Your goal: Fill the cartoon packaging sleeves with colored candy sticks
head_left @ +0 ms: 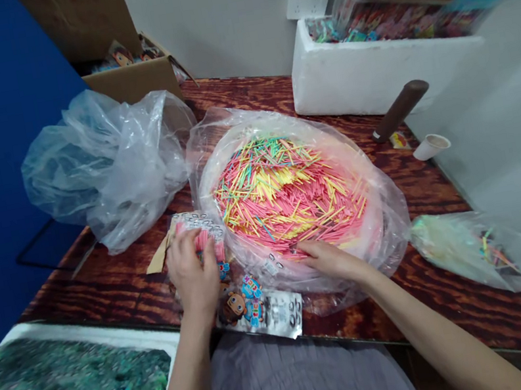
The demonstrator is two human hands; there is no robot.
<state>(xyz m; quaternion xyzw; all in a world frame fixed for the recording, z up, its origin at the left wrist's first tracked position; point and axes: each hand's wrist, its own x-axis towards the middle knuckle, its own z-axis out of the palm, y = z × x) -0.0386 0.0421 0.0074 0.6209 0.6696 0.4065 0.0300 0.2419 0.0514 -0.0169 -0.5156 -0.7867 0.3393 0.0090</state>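
Note:
A wide basin lined with clear plastic point(386, 200) holds a heap of thin pink, yellow and green sticks point(284, 191). My right hand point(328, 258) reaches over its near rim, fingers stretched out and fingertips against the sticks; whether any stick lies under them is hidden. To the left of the basin, my left hand point(192, 263) curls over a small printed packet point(200, 222), with pink sticks showing between thumb and fingers. Part of that packet is covered by the hand. Close to the table's front edge lies a silver pouch with a cartoon figure point(264, 307).
Crumpled clear plastic point(119, 158) lies at the left, before a cardboard box point(136, 82). A white foam box point(360, 72) stands behind. On the right are a brown cylinder point(401, 110), a paper cup point(431, 146) and a plastic bag point(469, 250). A filled white-rimmed container point(88, 333) sits front left.

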